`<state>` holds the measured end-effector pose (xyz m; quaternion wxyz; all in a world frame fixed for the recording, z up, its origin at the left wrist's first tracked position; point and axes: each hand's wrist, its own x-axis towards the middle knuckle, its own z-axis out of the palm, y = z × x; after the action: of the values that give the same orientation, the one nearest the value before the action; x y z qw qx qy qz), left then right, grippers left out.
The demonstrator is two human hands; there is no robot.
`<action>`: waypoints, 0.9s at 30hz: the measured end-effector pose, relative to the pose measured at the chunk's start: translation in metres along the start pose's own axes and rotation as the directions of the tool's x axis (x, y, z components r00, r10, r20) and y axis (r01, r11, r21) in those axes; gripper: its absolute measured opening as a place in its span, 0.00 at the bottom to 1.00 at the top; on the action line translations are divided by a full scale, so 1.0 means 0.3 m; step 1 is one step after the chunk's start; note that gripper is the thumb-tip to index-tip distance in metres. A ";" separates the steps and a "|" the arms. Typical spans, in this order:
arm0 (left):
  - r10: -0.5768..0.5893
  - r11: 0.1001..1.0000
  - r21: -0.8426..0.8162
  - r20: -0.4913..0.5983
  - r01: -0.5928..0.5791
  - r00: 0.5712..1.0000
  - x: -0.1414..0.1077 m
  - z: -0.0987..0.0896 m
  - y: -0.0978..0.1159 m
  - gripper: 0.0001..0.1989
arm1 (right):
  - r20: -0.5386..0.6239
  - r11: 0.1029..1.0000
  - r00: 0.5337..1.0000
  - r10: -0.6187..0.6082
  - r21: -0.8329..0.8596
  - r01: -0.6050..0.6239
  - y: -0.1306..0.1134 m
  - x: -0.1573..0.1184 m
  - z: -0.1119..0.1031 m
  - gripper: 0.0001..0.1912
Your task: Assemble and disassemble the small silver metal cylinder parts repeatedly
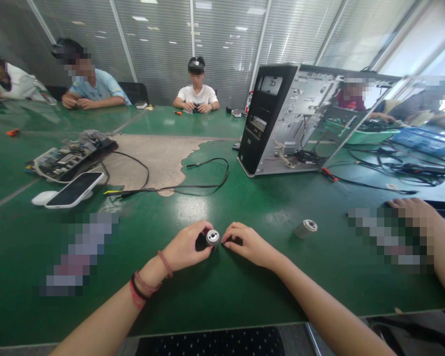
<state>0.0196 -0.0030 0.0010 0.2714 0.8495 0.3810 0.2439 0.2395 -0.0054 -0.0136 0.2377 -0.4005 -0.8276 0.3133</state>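
A small metal cylinder (pixel 212 238) stands upright near the front of the green table. Its round top is pale, with a dark centre and small holes. My left hand (pixel 188 244) is closed around it, thumb in front and fingers behind. Just right of the cylinder, my right hand (pixel 248 243) has its fingers curled together in a pinch; anything between the tips is too small to make out. A second similar cylinder (pixel 306 229) stands by itself on the table to the right of my right hand.
An opened computer case (pixel 269 123) stands behind my right hand. A screwdriver (pixel 330 174) and cables (pixel 207 187) lie on the table (pixel 163 296). At left are a phone (pixel 76 189) and an electronic assembly (pixel 72 155). Another person's hand (pixel 415 210) rests at right. Several people sit around.
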 end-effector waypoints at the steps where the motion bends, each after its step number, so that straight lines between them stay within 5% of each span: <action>1: -0.003 1.000 0.000 0.000 0.003 1.000 0.000 0.000 0.001 0.14 | 0.015 1.000 1.000 -0.001 0.000 0.001 -0.001 0.000 -0.002 0.06; 15: -0.023 1.000 -0.019 0.021 0.024 1.000 -0.006 -0.011 0.007 0.15 | 0.037 0.998 0.998 -0.060 -0.001 0.060 -0.005 -0.006 -0.019 0.15; 27: -0.075 0.991 -0.108 0.014 0.076 0.997 -0.006 -0.080 -0.046 0.11 | -0.126 0.992 0.984 -0.123 -0.006 0.123 -0.007 0.003 0.013 0.07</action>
<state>-0.0034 0.0100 0.0092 0.3280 0.8197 0.3976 0.2498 0.2352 -0.0069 -0.0147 0.3085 -0.3674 -0.8339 0.2728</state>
